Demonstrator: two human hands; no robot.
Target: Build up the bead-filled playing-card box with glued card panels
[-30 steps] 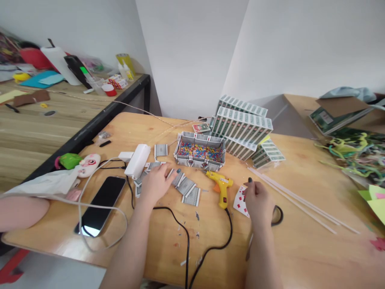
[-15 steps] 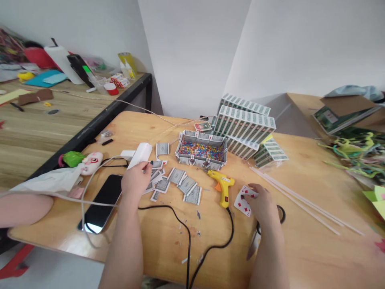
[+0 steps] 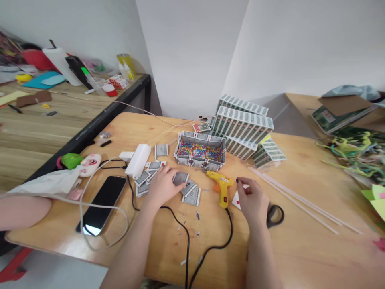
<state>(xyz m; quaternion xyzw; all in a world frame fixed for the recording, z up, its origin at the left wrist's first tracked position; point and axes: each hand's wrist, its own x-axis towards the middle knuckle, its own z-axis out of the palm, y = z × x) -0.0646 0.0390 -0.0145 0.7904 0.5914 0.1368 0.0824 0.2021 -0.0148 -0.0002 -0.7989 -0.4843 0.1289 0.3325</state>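
My left hand (image 3: 164, 185) lies palm down over the grey-backed playing cards, its thumb and fingers spread, touching or just above them. Several folded cards (image 3: 191, 196) show beside the thumb, and more cards (image 3: 142, 178) lie left of the hand. My right hand (image 3: 254, 200) hovers right of a yellow glue gun (image 3: 223, 188), fingers loosely bent and nothing visible in them. Partly under this hand is a card with red diamonds (image 3: 237, 200). Black-handled scissors (image 3: 275, 215) show beside the right wrist, their blades hidden. Behind the cards stands a box made of cards (image 3: 200, 162), with colourful bits inside.
Stacked card packs (image 3: 245, 124) stand at the back right. Clear glue sticks (image 3: 294, 196) lie on the right. A phone (image 3: 104, 204), a white power strip (image 3: 139, 160) and a white cable (image 3: 81, 200) occupy the left. The glue gun's black cord (image 3: 230, 237) runs to the front edge.
My left hand has moved right, from beside the power strip onto the cards. My right hand has let go of the diamonds card and shifted left towards the glue gun.
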